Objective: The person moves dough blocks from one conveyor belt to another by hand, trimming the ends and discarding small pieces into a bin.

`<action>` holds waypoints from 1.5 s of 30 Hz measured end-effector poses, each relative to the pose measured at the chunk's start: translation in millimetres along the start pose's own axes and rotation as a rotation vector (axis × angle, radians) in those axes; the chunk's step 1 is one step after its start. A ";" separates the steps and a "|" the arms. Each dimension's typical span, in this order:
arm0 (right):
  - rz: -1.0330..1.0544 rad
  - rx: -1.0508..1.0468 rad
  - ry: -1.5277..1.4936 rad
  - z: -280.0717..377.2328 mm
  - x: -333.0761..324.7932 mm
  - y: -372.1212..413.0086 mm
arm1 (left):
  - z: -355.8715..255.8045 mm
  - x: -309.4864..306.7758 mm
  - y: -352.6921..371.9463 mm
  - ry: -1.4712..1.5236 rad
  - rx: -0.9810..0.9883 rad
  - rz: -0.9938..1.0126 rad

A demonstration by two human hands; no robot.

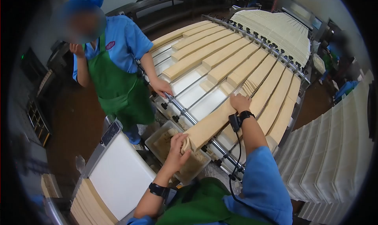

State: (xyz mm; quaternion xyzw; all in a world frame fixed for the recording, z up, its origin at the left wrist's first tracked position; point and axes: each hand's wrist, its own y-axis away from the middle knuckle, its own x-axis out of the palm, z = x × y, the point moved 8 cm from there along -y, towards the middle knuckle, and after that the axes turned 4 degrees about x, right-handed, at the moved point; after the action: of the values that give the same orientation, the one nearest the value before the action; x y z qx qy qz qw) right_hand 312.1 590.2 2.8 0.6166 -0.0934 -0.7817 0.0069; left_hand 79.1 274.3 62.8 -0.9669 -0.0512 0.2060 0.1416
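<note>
Between my two hands lies a long stack of pale sheets (209,124), which reaches over the metal rail at the conveyor's near edge. My left hand (177,152) is closed around its near end, where a few layers curl at the fingers. At its far end my right hand (240,103) grips the stack, fingers bent over it. Just beyond the right hand, several slices fan out on a neighbouring row (249,87). More long rows of the pale sheets (224,52) lie side by side on the white conveyor (193,82).
A co-worker in a green apron (122,87) stands at the left, one hand on the metal rail (185,114). Below the rail sits a plastic bin (157,140) with scraps. A white board (118,177) is at lower left, stacked white trays (327,154) at right.
</note>
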 end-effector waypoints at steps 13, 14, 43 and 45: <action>-0.448 -0.108 0.024 -20.3 -9.6 -39.2 | 19.4 53.6 -48.1 -0.120 -0.049 0.020; -0.481 -0.131 0.042 -19.6 -11.0 -38.5 | 19.9 54.2 -49.4 -0.129 -0.049 0.014; -0.045 -0.931 0.012 73.2 29.9 186.3 | 57.1 10.8 -18.1 -0.061 -0.057 -0.321; -0.028 -0.847 0.184 65.2 53.4 171.7 | 60.6 -9.6 9.8 -0.095 -0.021 -0.301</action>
State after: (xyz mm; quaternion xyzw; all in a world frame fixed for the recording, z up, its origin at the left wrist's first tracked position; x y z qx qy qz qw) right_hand 218.5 423.7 -7.6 0.6278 0.2452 -0.6926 0.2569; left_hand 45.7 278.8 10.5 -0.9389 -0.2044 0.2272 0.1581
